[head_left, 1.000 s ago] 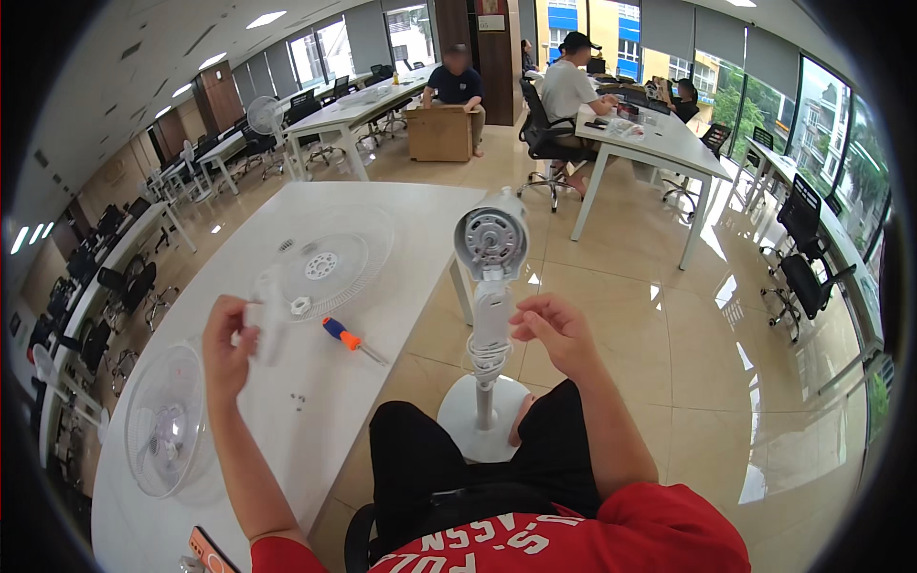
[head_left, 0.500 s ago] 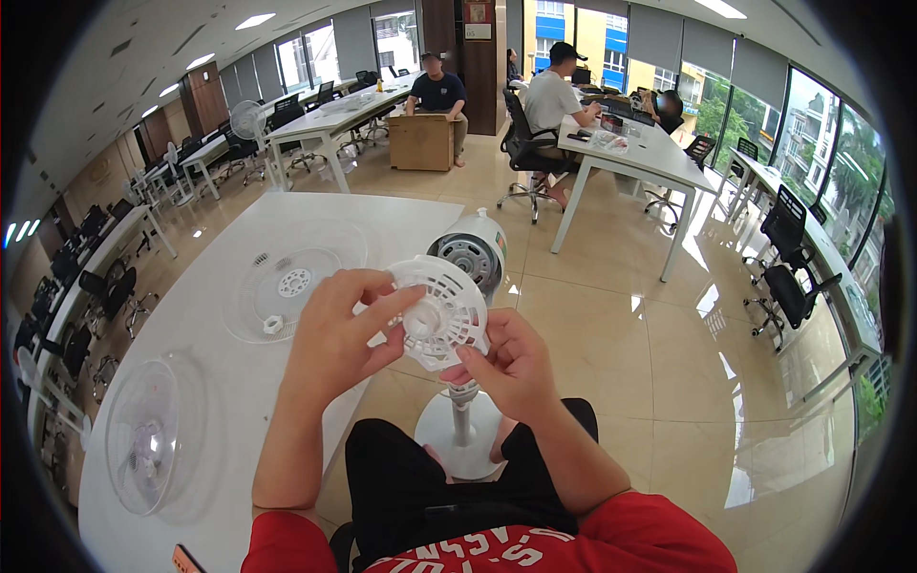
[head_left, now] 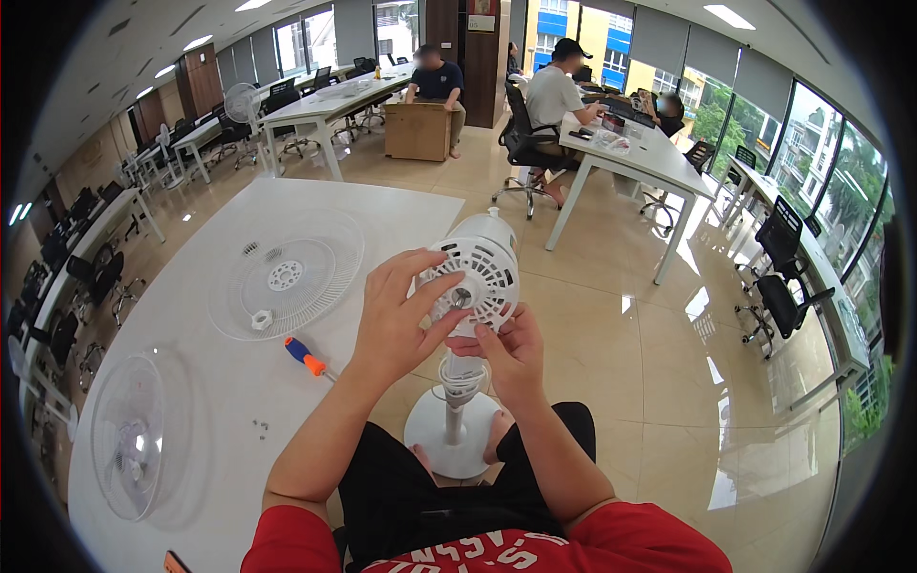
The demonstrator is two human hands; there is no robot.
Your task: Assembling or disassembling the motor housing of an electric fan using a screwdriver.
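A round white slotted motor cover (head_left: 499, 275) is up against the front of the white fan motor housing (head_left: 487, 227). The fingers of my left hand (head_left: 396, 310) are closed on its left side, their tips around the hub at its centre. My right hand (head_left: 513, 358) grips the lower right rim between thumb and fingers. Whether the cover sits flush on the housing is hard to see. Below the hands, a white cord (head_left: 461, 379) is coiled around the stand pole. The round white fan base (head_left: 463, 447) stands on the floor between my feet.
On the white table (head_left: 215, 458) at left lie a fan grille (head_left: 334, 263), a white plastic nut (head_left: 262, 320), an orange and blue screwdriver (head_left: 304, 355), several small screws (head_left: 261, 430) and another round grille (head_left: 107, 430). Farther off, people sit near tables; one has a cardboard box (head_left: 416, 132).
Both hands have carried the cover up and right, onto the front of the motor housing, which it now hides. The screwdriver and screws have come into sight beside my left arm.
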